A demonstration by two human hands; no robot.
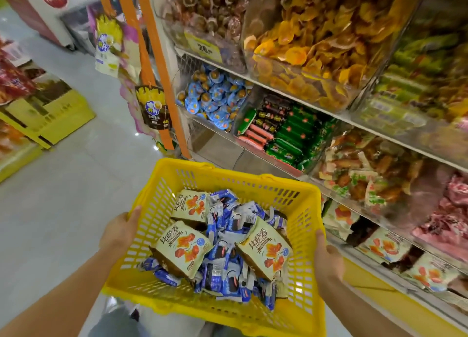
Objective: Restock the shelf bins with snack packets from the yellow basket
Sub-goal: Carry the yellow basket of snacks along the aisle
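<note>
step: carry | left hand (121, 231) and right hand (328, 258) both curl round basket (253, 178) rims; packets (182, 245) loose inside | judged: keep it level — rest it, then free one hand

One yellow basket (302, 248), three cream snack packets (182, 248), uncounted blue packets (219, 270)

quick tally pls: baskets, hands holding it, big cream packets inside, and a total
yellow basket: 1
hands gripping it, left hand and right hand: 2
cream packets in the basket: 3
total: 6
blue packets left out, too jumbled to count
</note>
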